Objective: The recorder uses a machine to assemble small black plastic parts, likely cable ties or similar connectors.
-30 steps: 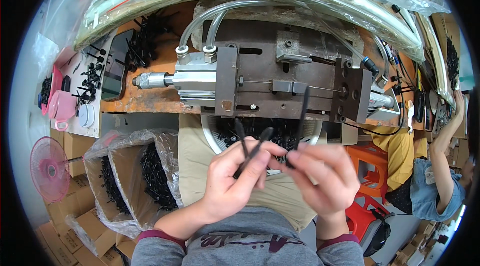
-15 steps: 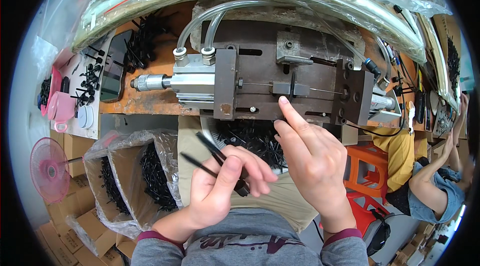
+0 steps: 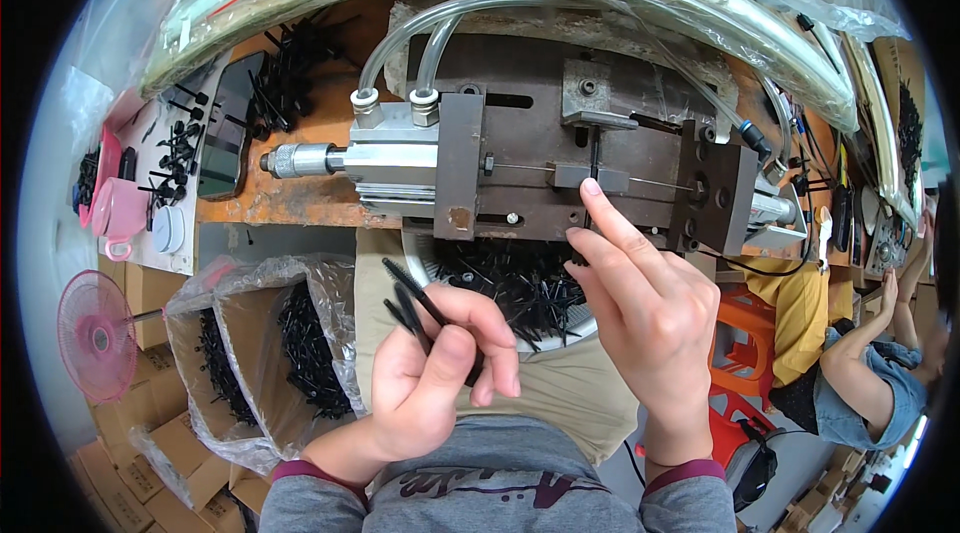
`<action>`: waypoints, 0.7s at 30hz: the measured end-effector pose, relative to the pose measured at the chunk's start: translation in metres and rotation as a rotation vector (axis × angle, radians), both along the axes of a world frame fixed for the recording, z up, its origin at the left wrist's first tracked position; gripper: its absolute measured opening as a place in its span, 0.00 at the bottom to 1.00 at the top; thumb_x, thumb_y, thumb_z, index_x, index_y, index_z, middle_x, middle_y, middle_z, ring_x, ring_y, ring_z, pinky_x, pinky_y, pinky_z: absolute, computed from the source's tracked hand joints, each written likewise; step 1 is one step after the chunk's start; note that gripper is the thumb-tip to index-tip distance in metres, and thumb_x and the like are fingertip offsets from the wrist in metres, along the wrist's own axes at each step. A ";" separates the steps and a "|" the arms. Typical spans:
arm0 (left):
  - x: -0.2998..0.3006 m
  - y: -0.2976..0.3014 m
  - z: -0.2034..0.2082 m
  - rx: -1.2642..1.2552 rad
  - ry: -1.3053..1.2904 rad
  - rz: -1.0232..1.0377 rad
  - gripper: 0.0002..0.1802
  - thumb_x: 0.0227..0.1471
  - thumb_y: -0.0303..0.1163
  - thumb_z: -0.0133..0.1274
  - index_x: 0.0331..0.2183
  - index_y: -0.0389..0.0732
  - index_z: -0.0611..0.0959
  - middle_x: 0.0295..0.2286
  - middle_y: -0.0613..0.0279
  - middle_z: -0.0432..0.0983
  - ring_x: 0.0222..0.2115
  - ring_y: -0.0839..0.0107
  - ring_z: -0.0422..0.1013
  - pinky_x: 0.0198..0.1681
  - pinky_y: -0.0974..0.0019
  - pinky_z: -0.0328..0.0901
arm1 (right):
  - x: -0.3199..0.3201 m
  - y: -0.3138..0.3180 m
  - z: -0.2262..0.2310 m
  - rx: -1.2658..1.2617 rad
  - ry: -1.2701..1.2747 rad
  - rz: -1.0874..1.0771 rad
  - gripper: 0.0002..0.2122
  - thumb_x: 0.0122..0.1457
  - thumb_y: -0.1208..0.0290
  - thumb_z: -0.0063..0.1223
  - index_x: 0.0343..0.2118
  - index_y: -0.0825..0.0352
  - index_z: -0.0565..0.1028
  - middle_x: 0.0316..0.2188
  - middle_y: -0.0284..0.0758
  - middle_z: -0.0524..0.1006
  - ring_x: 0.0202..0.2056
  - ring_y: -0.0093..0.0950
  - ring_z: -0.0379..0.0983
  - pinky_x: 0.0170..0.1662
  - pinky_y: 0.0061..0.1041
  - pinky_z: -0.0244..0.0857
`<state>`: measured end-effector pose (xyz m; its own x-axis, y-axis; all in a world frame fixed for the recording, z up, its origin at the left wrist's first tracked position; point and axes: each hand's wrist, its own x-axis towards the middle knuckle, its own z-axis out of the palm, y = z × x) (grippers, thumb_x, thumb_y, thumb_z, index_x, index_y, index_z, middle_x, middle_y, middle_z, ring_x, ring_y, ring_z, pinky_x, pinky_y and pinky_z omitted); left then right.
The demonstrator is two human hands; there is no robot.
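Observation:
My left hand (image 3: 430, 368) is closed round several thin black brush wands (image 3: 412, 295), their bristled tips pointing up and left. My right hand (image 3: 650, 308) has its index finger stretched out, the other fingers bent apart from it. That fingertip touches the near side of a small grey clamp block (image 3: 570, 176) on the dark metal fixture (image 3: 510, 198). A slim black wand (image 3: 597, 148) stands crosswise at the block, its far end close to a metal bracket (image 3: 590, 98). The fingertip hides its near part. Whether my right thumb touches anything is hidden.
A round white tray (image 3: 575, 336) of black pieces sits below the fixture. Lined boxes of black parts (image 3: 315, 353) and a pink fan (image 3: 97, 336) stand at left. A phone (image 3: 230, 123) lies on the bench. Another person (image 3: 870, 378) sits at right near red stools.
My right index finger has pushed forward at the clamp block, and the wand there sits farther up toward the bracket. My left fingers have curled tighter and turned the wands more upright.

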<state>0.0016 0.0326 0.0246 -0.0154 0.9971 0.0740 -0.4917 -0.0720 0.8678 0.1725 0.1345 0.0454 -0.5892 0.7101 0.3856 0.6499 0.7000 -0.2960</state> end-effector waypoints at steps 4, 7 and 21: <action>0.009 0.006 0.015 -0.092 0.088 0.097 0.19 0.66 0.42 0.31 0.37 0.36 0.69 0.31 0.42 0.77 0.27 0.67 0.73 0.35 0.66 0.68 | 0.000 0.000 0.001 -0.021 -0.005 -0.002 0.11 0.42 0.78 0.64 0.31 0.65 0.79 0.45 0.33 0.78 0.18 0.26 0.70 0.24 0.22 0.64; 0.011 0.009 0.016 -0.073 0.169 0.113 0.21 0.66 0.43 0.30 0.38 0.35 0.69 0.38 0.34 0.75 0.37 0.56 0.74 0.47 0.57 0.66 | 0.000 0.000 0.004 -0.013 -0.034 0.003 0.11 0.41 0.78 0.64 0.31 0.66 0.79 0.45 0.33 0.79 0.18 0.26 0.71 0.24 0.22 0.64; 0.020 0.016 0.018 -0.115 0.034 -0.097 0.25 0.65 0.40 0.33 0.52 0.27 0.65 0.52 0.35 0.66 0.57 0.54 0.62 0.61 0.56 0.52 | 0.004 -0.036 0.013 -0.071 0.242 0.334 0.17 0.37 0.79 0.64 0.36 0.63 0.81 0.32 0.33 0.80 0.21 0.21 0.73 0.21 0.19 0.61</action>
